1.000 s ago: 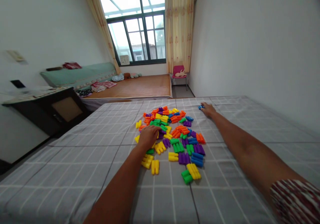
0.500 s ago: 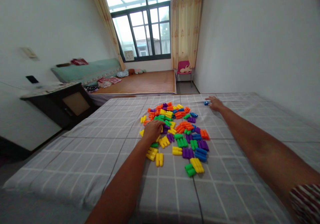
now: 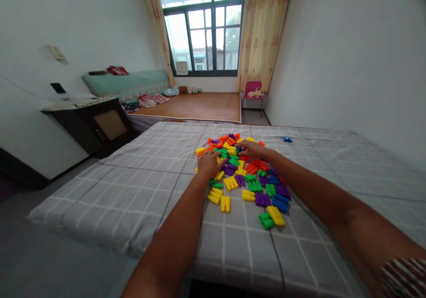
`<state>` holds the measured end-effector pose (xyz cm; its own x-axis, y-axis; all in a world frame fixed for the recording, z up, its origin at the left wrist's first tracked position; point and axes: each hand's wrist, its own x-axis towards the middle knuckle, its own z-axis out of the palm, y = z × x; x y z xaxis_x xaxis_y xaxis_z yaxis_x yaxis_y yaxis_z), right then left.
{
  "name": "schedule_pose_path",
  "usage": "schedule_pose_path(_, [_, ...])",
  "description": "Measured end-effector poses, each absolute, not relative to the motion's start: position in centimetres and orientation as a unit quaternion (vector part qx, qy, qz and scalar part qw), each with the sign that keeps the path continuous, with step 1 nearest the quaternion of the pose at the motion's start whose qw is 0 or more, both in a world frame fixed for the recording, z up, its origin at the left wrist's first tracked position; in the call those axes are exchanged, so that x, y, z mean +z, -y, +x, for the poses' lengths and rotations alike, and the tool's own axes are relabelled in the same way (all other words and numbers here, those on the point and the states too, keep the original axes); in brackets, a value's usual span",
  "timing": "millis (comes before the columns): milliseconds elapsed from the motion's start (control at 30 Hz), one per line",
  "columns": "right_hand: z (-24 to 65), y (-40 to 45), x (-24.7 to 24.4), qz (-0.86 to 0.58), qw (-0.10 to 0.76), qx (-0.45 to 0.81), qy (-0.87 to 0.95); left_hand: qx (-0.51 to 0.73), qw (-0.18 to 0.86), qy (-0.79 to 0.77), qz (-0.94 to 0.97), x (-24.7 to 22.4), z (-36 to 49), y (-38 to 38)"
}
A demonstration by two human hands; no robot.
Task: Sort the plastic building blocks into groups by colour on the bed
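Note:
Many plastic blocks in yellow, green, purple, orange and blue lie in a loose pile on a grey checked cloth (image 3: 133,178). My left hand (image 3: 209,164) is over the pile's left side, fingers apart, near purple blocks (image 3: 229,169). Over the back of the pile is my right hand (image 3: 250,149), its fingers spread beside blue and green blocks; nothing shows in its grip. Some blue blocks (image 3: 287,139) sit apart at the back right. Nearest to me are a yellow block (image 3: 276,216) and a green one (image 3: 266,221).
Beyond the cloth-covered surface stands a low bed (image 3: 206,105) with clothes on it. A dark cabinet (image 3: 96,123) is at the left, a pink chair (image 3: 253,90) by the curtain, and a white wall runs along the right.
My right hand has moved left from the back right to the pile, leaving blue blocks behind. My left hand has opened slightly. The view has shifted a little.

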<state>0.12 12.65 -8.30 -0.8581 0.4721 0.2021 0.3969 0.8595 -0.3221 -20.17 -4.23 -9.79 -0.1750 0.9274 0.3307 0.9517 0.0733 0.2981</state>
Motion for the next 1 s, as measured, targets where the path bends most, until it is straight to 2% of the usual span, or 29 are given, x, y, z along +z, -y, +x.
schedule_pose_path(167, [3.5, -11.8, -8.4, -0.281, 0.116, 0.194, 0.933, -0.235, 0.024, 0.712, -0.662, -9.7, -20.5, 3.9])
schedule_pose_path(233, [4.6, -11.7, -8.4, -0.32, 0.114, 0.173, 0.924, -0.239, 0.02, 0.719, -0.652, -9.5, -20.4, 3.7])
schedule_pose_path(333, [4.6, -11.6, -8.5, -0.351, 0.155, 0.139, 0.913, -0.25, 0.007, 0.73, -0.637, -9.4, -20.2, 3.5])
schedule_pose_path(433, [3.4, -11.5, -8.9, -0.338, 0.192, 0.172, 0.905, -0.261, 0.007, 0.728, -0.634, -9.4, -20.1, 3.5])
schedule_pose_path(733, [6.3, -10.6, -7.9, -0.249, 0.193, 0.336, 0.887, -0.32, 0.043, 0.695, -0.642, -9.8, -20.3, 3.5])
schedule_pose_path(900, [8.1, -9.7, -6.2, -0.226, 0.091, 0.298, 0.923, -0.333, 0.087, 0.654, -0.673, -9.8, -19.8, 3.3])
schedule_pose_path(1000, [7.5, -9.4, -6.4, -0.251, 0.103, 0.215, 0.938, -0.335, 0.089, 0.632, -0.693, -9.7, -19.5, 3.4])
